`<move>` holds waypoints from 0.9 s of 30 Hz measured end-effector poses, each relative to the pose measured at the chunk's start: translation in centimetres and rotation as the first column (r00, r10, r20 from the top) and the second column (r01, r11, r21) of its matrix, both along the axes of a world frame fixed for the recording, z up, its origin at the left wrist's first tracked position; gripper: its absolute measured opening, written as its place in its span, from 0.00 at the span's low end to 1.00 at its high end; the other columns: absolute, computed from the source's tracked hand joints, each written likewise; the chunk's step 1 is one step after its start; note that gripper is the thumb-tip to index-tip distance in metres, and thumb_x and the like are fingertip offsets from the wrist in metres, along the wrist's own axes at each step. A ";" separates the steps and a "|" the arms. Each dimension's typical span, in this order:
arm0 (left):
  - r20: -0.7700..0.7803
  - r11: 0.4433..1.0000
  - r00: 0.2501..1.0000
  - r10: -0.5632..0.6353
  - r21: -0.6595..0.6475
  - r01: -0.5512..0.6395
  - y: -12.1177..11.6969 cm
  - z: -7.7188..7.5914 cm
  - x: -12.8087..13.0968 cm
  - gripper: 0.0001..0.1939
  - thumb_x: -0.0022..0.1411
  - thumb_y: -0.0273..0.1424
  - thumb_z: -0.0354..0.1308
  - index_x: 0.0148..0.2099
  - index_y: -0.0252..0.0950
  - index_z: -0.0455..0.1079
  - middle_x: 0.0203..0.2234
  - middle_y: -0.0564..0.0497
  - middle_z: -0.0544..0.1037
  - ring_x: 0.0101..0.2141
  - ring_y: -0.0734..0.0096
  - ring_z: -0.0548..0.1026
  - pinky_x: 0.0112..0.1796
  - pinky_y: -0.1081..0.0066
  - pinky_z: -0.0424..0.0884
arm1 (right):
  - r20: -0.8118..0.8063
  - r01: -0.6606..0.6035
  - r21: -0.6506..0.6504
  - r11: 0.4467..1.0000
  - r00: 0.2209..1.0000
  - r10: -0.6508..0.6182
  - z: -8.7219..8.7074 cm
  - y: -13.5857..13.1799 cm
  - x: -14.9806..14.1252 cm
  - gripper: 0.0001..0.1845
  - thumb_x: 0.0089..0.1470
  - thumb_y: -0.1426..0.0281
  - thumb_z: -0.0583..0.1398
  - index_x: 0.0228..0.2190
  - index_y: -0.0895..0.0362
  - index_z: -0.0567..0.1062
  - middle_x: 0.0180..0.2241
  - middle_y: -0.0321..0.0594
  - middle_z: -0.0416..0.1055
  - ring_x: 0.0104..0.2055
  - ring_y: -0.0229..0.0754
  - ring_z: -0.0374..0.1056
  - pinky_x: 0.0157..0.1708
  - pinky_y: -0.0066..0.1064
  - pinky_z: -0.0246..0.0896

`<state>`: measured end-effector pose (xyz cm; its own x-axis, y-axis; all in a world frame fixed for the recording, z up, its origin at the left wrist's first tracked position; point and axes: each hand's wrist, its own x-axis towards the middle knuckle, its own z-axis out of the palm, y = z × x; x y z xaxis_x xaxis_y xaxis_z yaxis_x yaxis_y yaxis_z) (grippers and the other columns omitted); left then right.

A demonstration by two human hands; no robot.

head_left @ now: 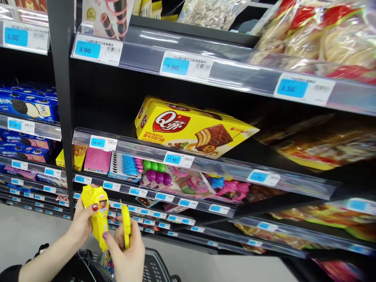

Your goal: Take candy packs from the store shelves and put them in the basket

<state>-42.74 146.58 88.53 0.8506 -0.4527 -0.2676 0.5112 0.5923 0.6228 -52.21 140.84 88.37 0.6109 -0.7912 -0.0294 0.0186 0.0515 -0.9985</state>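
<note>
At the lower left, my left hand (81, 221) is closed on a yellow plastic toy-like item (101, 213) with a wavy outline and a cartoon figure printed on it. My right hand (127, 244) grips a second yellow plastic piece (125, 225), seen nearly edge-on, and its thumb reaches the lower part of the first item. Both hands are in front of the lower shelves. Beneath them, a dark shopping basket (157, 262) is partly visible, with some colourful packaging (108, 263) partly hidden by my right hand.
A yellow cake box (182, 127) sits at an angle on the shelf ahead. Lower down are a pink box (97, 159) and colourful toy packs (155, 178). Clear shelf lips with price tags (179, 159) jut out. A dark upright post (61, 98) separates blue cookie boxes (29, 102) on the left.
</note>
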 end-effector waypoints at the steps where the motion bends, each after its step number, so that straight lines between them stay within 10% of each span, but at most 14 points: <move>1: 0.014 1.000 1.000 0.012 0.011 -0.012 -0.1 0.2 -0.1 0.33 0.37 0.27 0.70 0.47 0.40 0.64 0.28 0.55 0.78 0.26 0.72 0.75 0.27 0.75 0.73 | -0.056 0.007 -0.064 0.998 0.998 -0.011 -0.2 0.3 0.3 0.21 0.38 0.61 0.67 0.35 0.55 0.70 0.20 0.29 0.59 0.20 0.33 0.51 0.21 0.26 0.50; 10: 0.111 0.999 0.993 0.025 0.018 -0.027 -0.5 -0.3 -0.5 0.29 0.40 0.29 0.70 0.45 0.40 0.64 0.31 0.54 0.77 0.30 0.70 0.76 0.31 0.73 0.73 | -0.174 -0.058 -0.413 0.909 0.985 -0.017 -0.9 -0.5 1.2 0.12 0.47 0.59 0.60 0.27 0.55 0.69 0.26 0.37 0.68 0.29 0.42 0.63 0.28 0.30 0.58; 16: 0.147 0.998 0.989 0.013 0.064 -0.023 -0.6 -0.8 -0.7 0.27 0.45 0.37 0.68 0.47 0.40 0.64 0.34 0.51 0.77 0.33 0.66 0.77 0.33 0.70 0.73 | -0.213 -0.166 -0.312 0.935 0.972 0.102 -0.9 -1.4 0.6 0.13 0.49 0.59 0.58 0.33 0.56 0.70 0.26 0.37 0.71 0.28 0.42 0.65 0.29 0.31 0.59; 20: 0.141 0.998 0.990 -0.006 0.059 -0.003 -0.5 -0.4 -0.2 0.27 0.48 0.39 0.66 0.49 0.40 0.63 0.32 0.50 0.77 0.30 0.65 0.77 0.29 0.70 0.73 | 0.023 -0.194 0.032 0.981 0.981 0.193 -1.5 -2.3 -0.8 0.17 0.46 0.56 0.61 0.33 0.55 0.71 0.27 0.39 0.70 0.29 0.41 0.64 0.29 0.31 0.61; 24: 0.103 0.996 0.995 0.018 0.084 -0.026 -0.2 -0.4 0.8 0.27 0.48 0.38 0.66 0.50 0.41 0.63 0.30 0.52 0.78 0.28 0.67 0.77 0.28 0.71 0.73 | 0.379 -0.388 0.544 0.743 0.905 0.196 -1.7 -2.9 -2.2 0.22 0.40 0.51 0.63 0.30 0.55 0.73 0.24 0.37 0.65 0.19 0.32 0.53 0.15 0.22 0.47; 27: 0.070 0.992 0.996 0.054 0.110 -0.061 0.0 -0.6 1.2 0.26 0.48 0.38 0.66 0.49 0.40 0.65 0.33 0.52 0.78 0.29 0.70 0.77 0.33 0.72 0.74 | 0.540 -0.540 0.644 0.542 0.823 0.178 -1.3 -3.0 -2.2 0.21 0.41 0.50 0.63 0.26 0.56 0.72 0.19 0.30 0.54 0.16 0.27 0.37 0.12 0.19 0.33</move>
